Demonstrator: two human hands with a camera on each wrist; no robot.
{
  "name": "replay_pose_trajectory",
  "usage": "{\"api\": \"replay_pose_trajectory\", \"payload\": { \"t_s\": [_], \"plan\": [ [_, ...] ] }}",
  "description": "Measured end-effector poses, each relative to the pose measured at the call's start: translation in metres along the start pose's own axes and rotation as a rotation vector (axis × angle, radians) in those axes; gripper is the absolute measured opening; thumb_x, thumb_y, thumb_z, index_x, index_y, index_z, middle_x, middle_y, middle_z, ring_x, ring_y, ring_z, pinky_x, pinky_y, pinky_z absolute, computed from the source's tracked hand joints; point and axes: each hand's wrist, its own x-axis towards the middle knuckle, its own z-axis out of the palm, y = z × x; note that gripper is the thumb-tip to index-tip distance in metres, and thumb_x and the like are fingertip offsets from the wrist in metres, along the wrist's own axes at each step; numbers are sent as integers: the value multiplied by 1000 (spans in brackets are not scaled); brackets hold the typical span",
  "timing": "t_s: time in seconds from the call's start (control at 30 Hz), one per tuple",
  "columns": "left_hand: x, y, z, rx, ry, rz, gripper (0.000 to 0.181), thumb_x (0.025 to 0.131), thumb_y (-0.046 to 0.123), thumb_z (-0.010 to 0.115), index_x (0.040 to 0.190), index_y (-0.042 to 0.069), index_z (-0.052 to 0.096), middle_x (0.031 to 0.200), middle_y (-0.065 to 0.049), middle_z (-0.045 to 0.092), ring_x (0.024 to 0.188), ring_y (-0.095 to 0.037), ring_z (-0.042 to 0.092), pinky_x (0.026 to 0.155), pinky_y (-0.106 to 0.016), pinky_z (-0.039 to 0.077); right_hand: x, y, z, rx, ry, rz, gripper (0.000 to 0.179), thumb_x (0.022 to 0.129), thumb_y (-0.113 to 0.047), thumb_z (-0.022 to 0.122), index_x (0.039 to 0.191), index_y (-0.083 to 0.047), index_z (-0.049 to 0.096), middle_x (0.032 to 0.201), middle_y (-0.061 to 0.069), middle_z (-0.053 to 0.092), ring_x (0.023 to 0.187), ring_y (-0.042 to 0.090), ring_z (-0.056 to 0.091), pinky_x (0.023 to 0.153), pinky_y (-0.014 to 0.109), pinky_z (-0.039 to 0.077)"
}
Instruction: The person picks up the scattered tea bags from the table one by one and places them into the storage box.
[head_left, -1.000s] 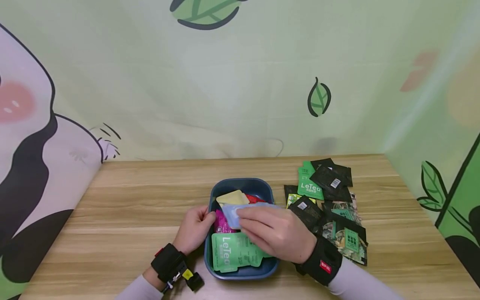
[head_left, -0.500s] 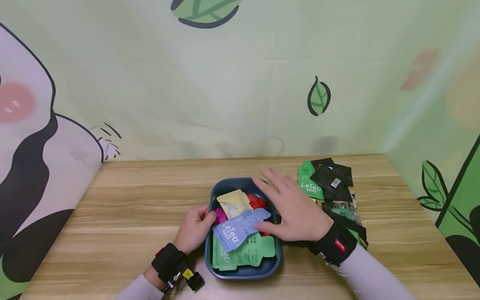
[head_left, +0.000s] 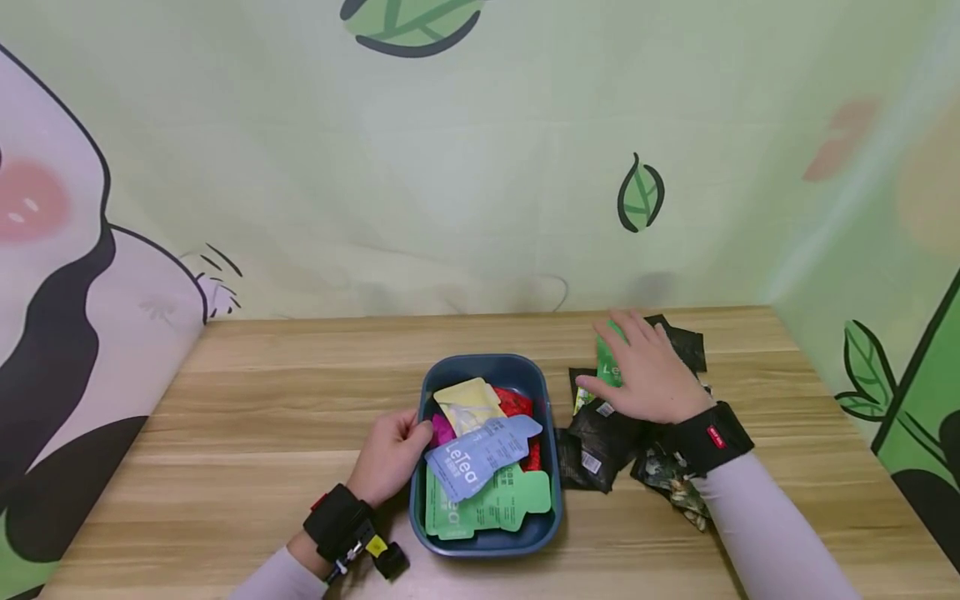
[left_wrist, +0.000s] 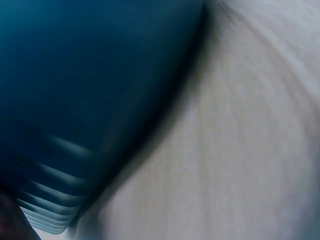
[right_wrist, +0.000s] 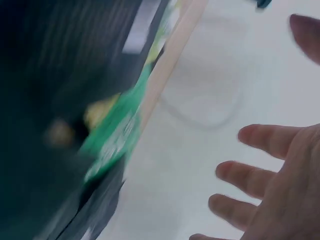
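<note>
My left hand [head_left: 388,454] grips the left rim of a navy plastic basket [head_left: 495,546], thumb over the edge. In the left wrist view the basket's slotted side [left_wrist: 75,75] fills the left half. A light-blue LeTea sachet [head_left: 480,457] lies across the top of the basket's contents. Under it are a green sachet [head_left: 521,504], a yellow one [head_left: 467,400], red ones [head_left: 514,402] and a magenta one [head_left: 442,429]. My right hand [head_left: 648,379], fingers spread and holding nothing, is over the sachet pile, partly hiding a green LeTea sachet [head_left: 608,362].
Black sachets [head_left: 600,446] lie right beside the basket, with patterned dark ones [head_left: 671,487] under the right forearm. More black sachets [head_left: 686,346] lie at the back right of the wooden table [head_left: 300,375]. Behind it hangs a printed green cloth [head_left: 480,208].
The light-blue sachet was let go and now lies in the basket. My right hand moved right and away to the pile, where black sachets now lie closer to the basket. My left hand stayed.
</note>
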Motion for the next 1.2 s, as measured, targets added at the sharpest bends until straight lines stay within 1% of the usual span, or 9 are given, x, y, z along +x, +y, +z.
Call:
{"api": "replay_pose_trajectory", "payload": {
  "t_s": [0.1,0.17,0.37,0.5,0.67,0.87,0.97,1.1,1.2],
  "plan": [
    [0,0,0,0,-1,2,33,97,21,54,67,6,49,58,-1,39,58,-23,47,51,-27,27,-3,16,1,-6,7,56,86,90,-62,53,150,-2,42,153,25,34,143,48,25,107,69,21],
    [0,1,0,0,0,2,33,97,21,54,67,6,49,58,-1,39,58,-23,47,51,-27,27,-5,26,2,-15,-10,96,83,91,-55,56,150,1,42,152,28,34,141,50,25,107,68,23],
    [-1,1,0,-6,0,-3,33,96,21,54,67,6,49,58,-2,39,59,-23,48,51,-27,28,-9,45,7,-6,-111,203,78,92,-43,60,149,6,39,150,37,29,136,57,29,105,67,28],
    [-1,2,0,-6,3,-6,33,96,21,54,68,6,49,59,-2,39,60,-23,48,51,-27,28,-11,49,8,5,-170,237,73,92,-36,60,147,8,40,144,38,35,128,57,38,100,65,36],
    [-2,3,0,-12,0,-11,32,96,21,54,68,7,50,59,-2,39,61,-23,48,51,-27,28,-12,49,8,-15,-200,238,65,90,-27,60,142,9,45,135,37,41,119,53,46,94,61,42],
    [-1,3,0,-7,-3,-14,32,96,22,54,68,7,50,59,-2,39,60,-23,48,51,-27,28,-13,45,5,-49,-193,234,59,83,-20,63,135,8,54,130,37,46,106,49,55,88,58,46],
    [-2,3,0,-10,-7,-16,32,96,21,54,68,6,49,59,-2,39,59,-23,48,51,-27,28,-12,43,4,-68,-187,232,56,82,-20,62,131,7,57,127,36,50,101,47,58,85,57,48],
    [-2,2,0,-12,-5,-12,32,96,20,54,68,6,49,58,-1,38,58,-21,46,50,-26,27,-11,43,4,-86,-154,218,46,82,-16,63,123,6,64,117,31,58,96,43,61,79,55,50],
    [-1,1,0,-6,6,0,32,95,18,54,67,6,48,57,0,37,55,-18,43,49,-26,25,-9,44,5,-104,-112,197,34,81,-7,63,112,3,70,103,23,64,88,37,62,72,52,51]
  ]
}}
